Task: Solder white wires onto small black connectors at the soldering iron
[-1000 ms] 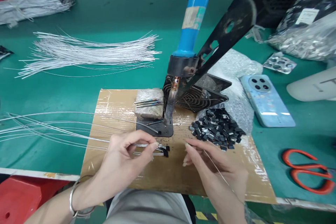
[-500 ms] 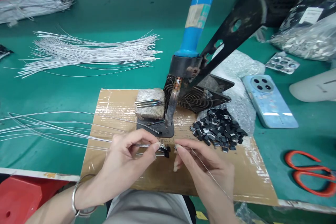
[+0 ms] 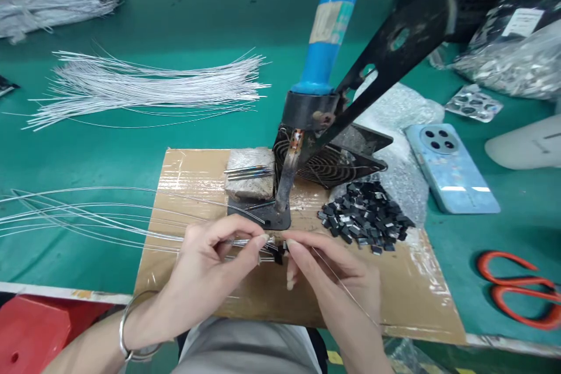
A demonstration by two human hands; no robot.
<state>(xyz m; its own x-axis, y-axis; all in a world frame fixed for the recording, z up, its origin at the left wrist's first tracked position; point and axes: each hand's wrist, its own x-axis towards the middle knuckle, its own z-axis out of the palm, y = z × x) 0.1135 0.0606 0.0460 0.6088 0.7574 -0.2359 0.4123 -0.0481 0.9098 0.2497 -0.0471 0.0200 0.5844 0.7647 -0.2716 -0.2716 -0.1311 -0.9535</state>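
Note:
Thin white wires (image 3: 164, 238) run from the left into my left hand (image 3: 219, 263), pinched between thumb and forefinger. Small black connectors (image 3: 277, 253) sit at the wire ends just past those fingertips. My right hand (image 3: 331, 277) is closed, thumb and forefinger pinching a tiny connector (image 3: 284, 245) beside the wire ends; whether they touch I cannot tell. A fine strand like solder wire (image 3: 344, 287) passes through the same hand. Just above the hands, the tip of a blue-handled soldering iron (image 3: 287, 181) points down over a small black plate (image 3: 280, 221).
A pile of black connectors (image 3: 366, 216) lies right on the cardboard (image 3: 416, 298), by a small fan (image 3: 337, 163). Left of the iron is a wrapped block (image 3: 249, 187) with metal rods. A white wire bundle (image 3: 162, 85), phone (image 3: 456, 169) and red-handled scissors (image 3: 517, 289) lie around.
My right hand has moved left, bringing its small connector up to the wire ends by my left fingertips. My left hand holds the wires almost unmoved.

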